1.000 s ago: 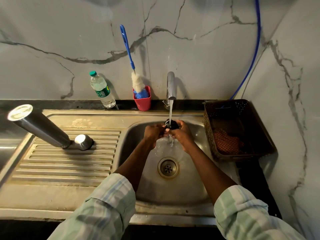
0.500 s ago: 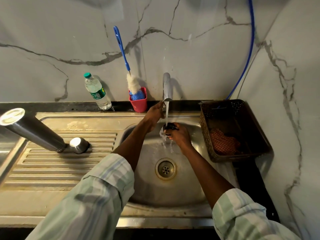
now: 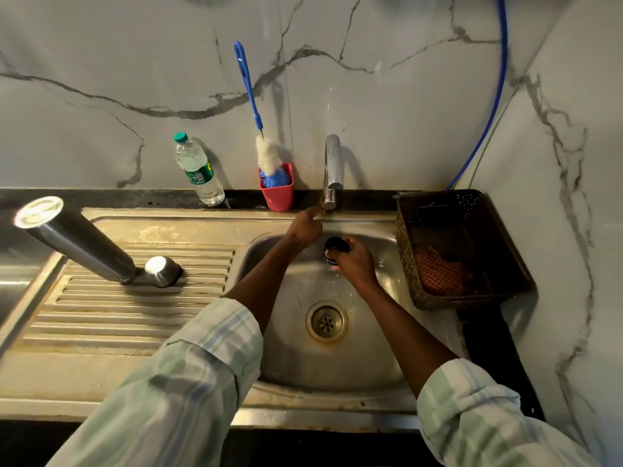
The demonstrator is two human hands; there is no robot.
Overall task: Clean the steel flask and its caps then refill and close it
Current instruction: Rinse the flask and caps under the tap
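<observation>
The steel flask stands upside down on the ribbed drainboard at the left. A steel outer cap sits beside its mouth. Over the sink basin, my right hand grips a small black inner cap just below the tap. My left hand reaches up to the base of the tap, fingers touching near the spout. No water stream shows from the spout.
A plastic water bottle and a red cup holding a blue-handled bottle brush stand at the back ledge. A brown basket with an orange cloth sits right of the basin. A blue hose hangs on the wall.
My left hand left the black cap and rose to the tap's base. The running water stream has stopped. My right hand keeps the cap under the spout.
</observation>
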